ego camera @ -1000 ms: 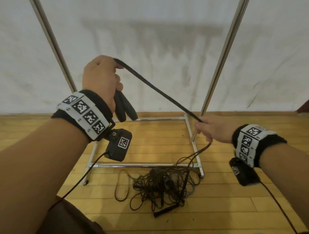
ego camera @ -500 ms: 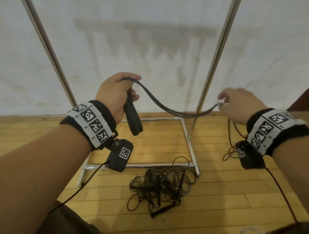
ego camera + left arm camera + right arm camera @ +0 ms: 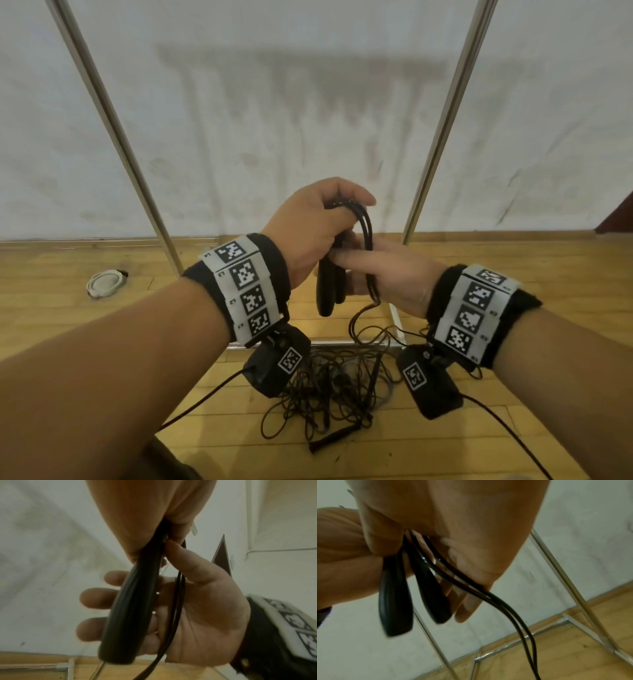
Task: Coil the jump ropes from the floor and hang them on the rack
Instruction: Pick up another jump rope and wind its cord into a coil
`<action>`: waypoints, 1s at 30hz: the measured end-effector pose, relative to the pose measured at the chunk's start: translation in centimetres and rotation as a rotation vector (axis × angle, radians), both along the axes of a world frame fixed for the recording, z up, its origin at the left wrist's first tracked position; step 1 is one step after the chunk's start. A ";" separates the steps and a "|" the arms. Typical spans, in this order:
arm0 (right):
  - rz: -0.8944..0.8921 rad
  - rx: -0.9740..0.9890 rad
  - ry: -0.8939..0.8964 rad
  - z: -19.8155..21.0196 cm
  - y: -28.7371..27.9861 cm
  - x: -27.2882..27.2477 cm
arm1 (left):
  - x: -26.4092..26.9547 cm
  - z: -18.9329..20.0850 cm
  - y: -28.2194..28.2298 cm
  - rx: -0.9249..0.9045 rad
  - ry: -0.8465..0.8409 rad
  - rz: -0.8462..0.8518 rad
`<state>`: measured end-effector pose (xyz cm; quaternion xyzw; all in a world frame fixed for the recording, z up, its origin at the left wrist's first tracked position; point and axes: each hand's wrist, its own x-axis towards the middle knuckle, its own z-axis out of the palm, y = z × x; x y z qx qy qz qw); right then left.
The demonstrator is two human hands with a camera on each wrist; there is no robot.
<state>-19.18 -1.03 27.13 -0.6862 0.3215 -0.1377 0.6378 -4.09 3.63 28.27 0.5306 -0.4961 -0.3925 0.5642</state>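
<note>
Head view: left hand gripping two black jump-rope handles and loops of black cord, fingers curling round them, handles hanging downward. Right hand meeting it from the right, fingers stretching flat against the cord and handles, thumb lying across the front; impossible telling whether that grip is closing on the cord. Cord trailing down to a tangled pile of jump ropes lying on the wooden floor, just in front of the chrome rack, beside its right upright. Small white coiled object lying on the floor toward the left edge, near the wall.

Left wrist view: left hand clamping a handle from above; right hand showing its palm behind it, fingers extending, cord running across the palm.

Right wrist view: right hand lying against two handles and two cord strands dropping toward the floor; rack standing behind.
</note>
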 end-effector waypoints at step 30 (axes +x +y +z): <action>-0.181 -0.653 0.318 -1.3 -1.1 1.6 | 2.5 -0.8 1.2 0.421 -1.059 -0.276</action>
